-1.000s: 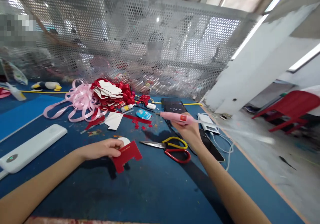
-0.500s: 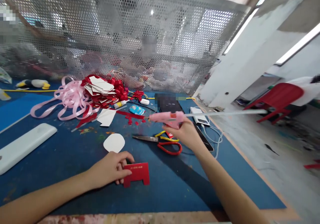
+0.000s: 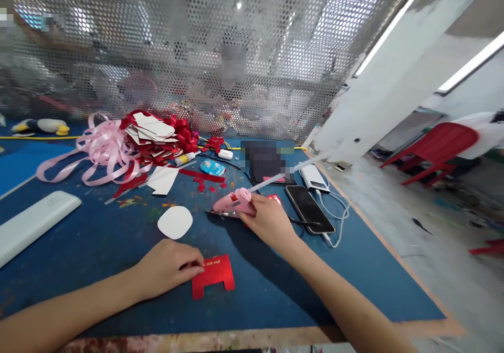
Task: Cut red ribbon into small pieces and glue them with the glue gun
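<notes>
My left hand (image 3: 167, 270) rests low on the table, its thumb and fingertips pinching the left edge of a notched red card (image 3: 213, 274) with small lettering along the top. The card lies close to the tabletop. My right hand (image 3: 271, 221) is wrapped round a pink hot glue gun (image 3: 233, 204). Its nozzle points left, and a long translucent glue stick (image 3: 291, 170) juts from its back. Under the gun, only the tip of the scissors' blades (image 3: 214, 213) shows clearly; the handles are hidden by my hand. A white rounded cutout (image 3: 175, 222) lies just beyond my left hand.
Pink ribbon (image 3: 104, 151) and stacked white-and-red pieces (image 3: 151, 132) are piled at the back left. A long pale case (image 3: 39, 224) lies at left. On the right are a phone (image 3: 311, 210), a cabled power bank (image 3: 314, 177) and the table's edge. A perforated metal screen (image 3: 177, 53) stands behind.
My right hand has brought the glue gun down and to the left, over the scissors, uncovering the phone. The red card now lies flatter beneath my left fingertips.
</notes>
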### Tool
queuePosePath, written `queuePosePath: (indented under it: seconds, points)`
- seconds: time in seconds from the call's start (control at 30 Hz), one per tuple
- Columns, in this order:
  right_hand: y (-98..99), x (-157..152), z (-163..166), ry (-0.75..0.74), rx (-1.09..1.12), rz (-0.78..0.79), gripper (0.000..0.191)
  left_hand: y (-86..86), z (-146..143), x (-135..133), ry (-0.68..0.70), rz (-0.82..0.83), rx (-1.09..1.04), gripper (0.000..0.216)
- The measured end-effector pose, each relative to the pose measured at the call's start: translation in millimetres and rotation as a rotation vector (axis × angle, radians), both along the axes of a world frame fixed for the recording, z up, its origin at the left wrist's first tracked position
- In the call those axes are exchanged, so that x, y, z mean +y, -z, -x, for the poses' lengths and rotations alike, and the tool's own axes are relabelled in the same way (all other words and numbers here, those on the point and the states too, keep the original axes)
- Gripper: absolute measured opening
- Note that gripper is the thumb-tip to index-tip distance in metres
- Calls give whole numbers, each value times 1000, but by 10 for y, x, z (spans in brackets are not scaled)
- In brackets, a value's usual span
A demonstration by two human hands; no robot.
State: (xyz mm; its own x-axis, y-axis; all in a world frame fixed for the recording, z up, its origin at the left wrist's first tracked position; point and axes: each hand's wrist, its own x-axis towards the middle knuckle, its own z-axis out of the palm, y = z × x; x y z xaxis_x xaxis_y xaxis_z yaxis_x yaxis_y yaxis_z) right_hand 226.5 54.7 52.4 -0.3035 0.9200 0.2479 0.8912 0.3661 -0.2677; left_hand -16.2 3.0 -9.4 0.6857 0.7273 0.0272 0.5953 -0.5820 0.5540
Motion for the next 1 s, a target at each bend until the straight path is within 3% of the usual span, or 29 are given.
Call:
queuePosePath:
  seconds: [0.13, 0.23, 0.4, 0.67, 0.77, 0.9, 1.0]
  points:
    - [-38, -25, -32, 21, -43, 13, 7, 36, 35, -15, 79, -139, -30, 21]
    - [-36, -24, -55, 79, -41, -18, 12, 47, 58, -20, 160, -296, 7, 23]
    - [19, -7, -61, 50, 16, -29, 18, 4, 58, -40, 300, -578, 84, 23]
    - [125, 141, -362, 176, 314, -53, 38, -6, 60, -45, 475, -572, -104, 28]
    - [139, 87, -399, 104, 302, -176, 35, 16, 69, -76, 434, -568, -62, 26]
    - [110, -92, -387, 6, 51, -475, 33, 29, 61, -178, 318, -643, -1, 25]
    - [120, -202, -345, -93, -127, -596, 23, 67, 54, -266, 268, -754, 47, 23]
